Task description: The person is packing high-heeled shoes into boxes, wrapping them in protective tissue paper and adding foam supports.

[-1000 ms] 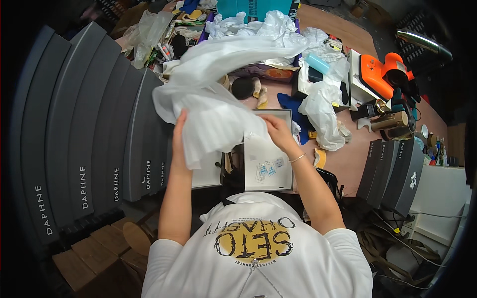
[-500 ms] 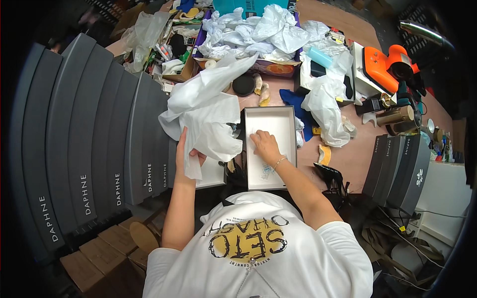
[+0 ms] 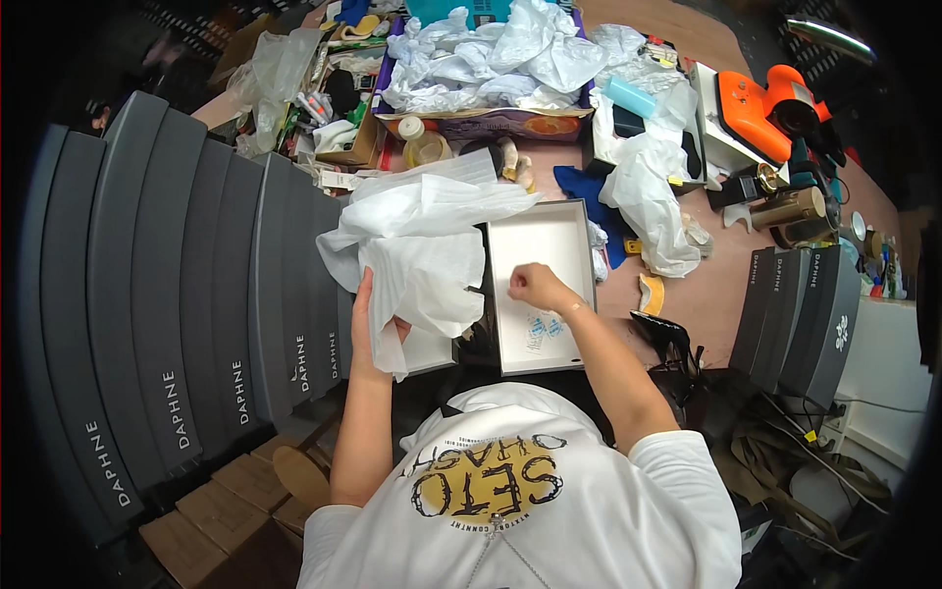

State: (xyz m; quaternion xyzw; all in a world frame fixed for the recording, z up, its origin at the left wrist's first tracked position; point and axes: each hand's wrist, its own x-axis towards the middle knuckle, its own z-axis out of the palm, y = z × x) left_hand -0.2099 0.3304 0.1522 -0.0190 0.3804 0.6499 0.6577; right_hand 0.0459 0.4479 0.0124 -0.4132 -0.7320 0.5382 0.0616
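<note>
A crumpled sheet of white tissue paper (image 3: 424,245) billows upward, its lower edge pinched in the left fingers (image 3: 367,312). Just right of it, an open white box (image 3: 539,285) lies flat under the curled right fingers (image 3: 520,283), its pale inside bare.

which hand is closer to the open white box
Right. The right hand rests fisted inside the open white rectangular cardboard box; the left hand is beside it, holding crumpled white tissue paper.
</note>
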